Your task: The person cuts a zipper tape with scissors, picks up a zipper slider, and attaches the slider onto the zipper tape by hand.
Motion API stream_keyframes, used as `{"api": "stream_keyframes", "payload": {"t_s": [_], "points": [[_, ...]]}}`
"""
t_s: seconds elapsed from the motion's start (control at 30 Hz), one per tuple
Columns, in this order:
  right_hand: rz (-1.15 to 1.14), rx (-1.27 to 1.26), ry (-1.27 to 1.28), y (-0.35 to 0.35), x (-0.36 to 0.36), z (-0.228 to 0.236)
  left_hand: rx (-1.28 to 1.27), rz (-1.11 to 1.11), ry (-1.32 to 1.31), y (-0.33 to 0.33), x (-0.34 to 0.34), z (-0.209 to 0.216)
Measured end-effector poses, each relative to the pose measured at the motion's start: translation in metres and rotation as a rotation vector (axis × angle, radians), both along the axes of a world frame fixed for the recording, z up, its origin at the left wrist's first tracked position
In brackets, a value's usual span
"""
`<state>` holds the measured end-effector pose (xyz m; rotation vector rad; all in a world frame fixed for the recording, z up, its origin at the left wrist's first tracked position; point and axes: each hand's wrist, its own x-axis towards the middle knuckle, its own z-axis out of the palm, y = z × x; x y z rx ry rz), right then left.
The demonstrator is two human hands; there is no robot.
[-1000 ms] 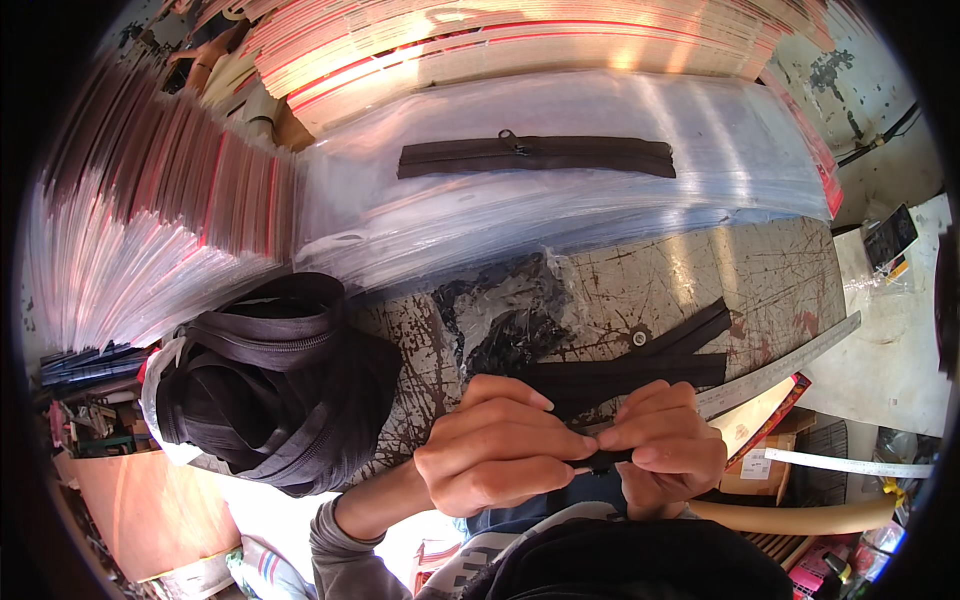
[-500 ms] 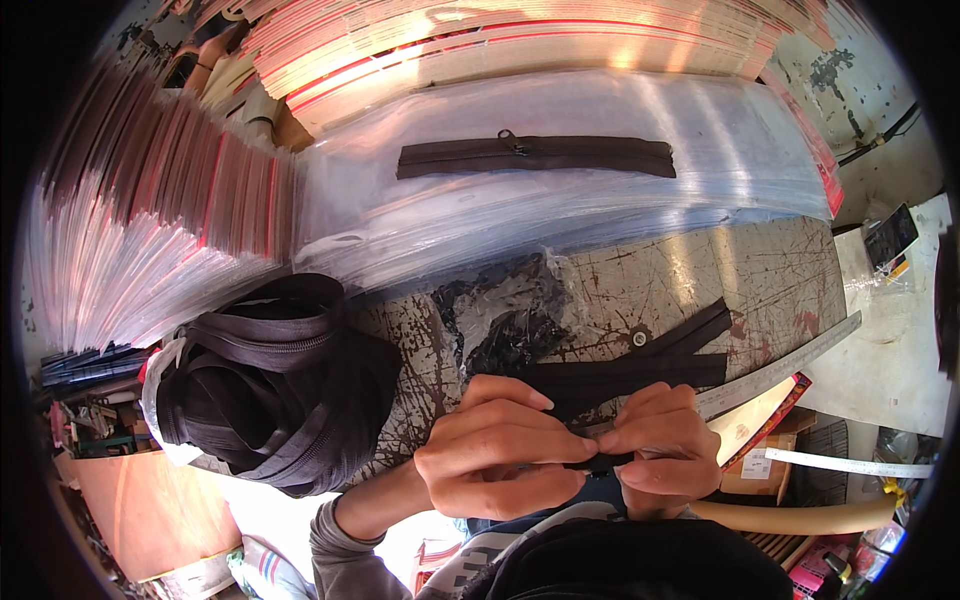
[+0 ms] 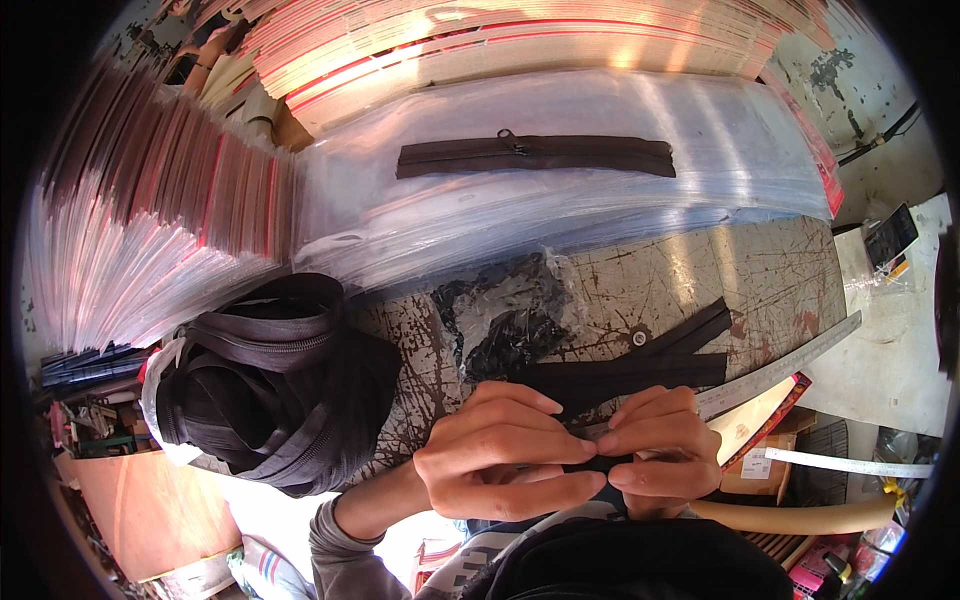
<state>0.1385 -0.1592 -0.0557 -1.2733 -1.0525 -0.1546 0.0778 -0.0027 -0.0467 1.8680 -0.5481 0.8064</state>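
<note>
Close to my body, my left hand [image 3: 510,450] and my right hand [image 3: 662,445] meet fingertip to fingertip. Both pinch a dark strip [image 3: 598,464] that looks like zipper tape; most of it is hidden behind my fingers. Just beyond the hands lie black zipper pieces [image 3: 640,370] on the worktable, one slanting up to the right. A dark zipper [image 3: 540,155] with a ring-pull slider rests flat on the clear plastic sheets farther back. To the left sits a large coil of black zipper chain [image 3: 280,390]. A clear plastic bag [image 3: 515,310] of small black parts lies between.
A metal ruler [image 3: 785,365] runs along the table's right front edge. The scratched worktable [image 3: 770,270] carries a stack of clear plastic sheets [image 3: 600,110]. Upright packed sleeves [image 3: 160,200] stand at the left. A small ring-shaped metal piece [image 3: 639,338] lies near the zipper pieces.
My fingers have shifted slightly around the dark strip; the left thumb has slid a little to the right, toward the right hand. Everything else on the table stays in place.
</note>
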Motion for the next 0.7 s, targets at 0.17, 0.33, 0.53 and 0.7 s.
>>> {"api": "stream_keyframes", "payload": {"t_s": [0.17, 0.33, 0.53, 0.7], "points": [[-0.016, 0.018, -0.030, 0.0005, 0.0026, 0.0001, -0.021, -0.013, -0.008, -0.0010, 0.0013, -0.0008], [0.014, -0.003, -0.039, -0.0020, 0.0040, -0.0004, -0.020, -0.032, 0.000, 0.0012, 0.0019, 0.0008], [-0.043, 0.034, 0.015, 0.0016, -0.0019, -0.0013, -0.061, -0.025, -0.007, -0.0014, 0.0023, 0.0019], [-0.044, 0.047, 0.008, 0.0027, -0.0014, -0.0008, -0.077, -0.065, 0.016, 0.0019, 0.0035, 0.0071]]}}
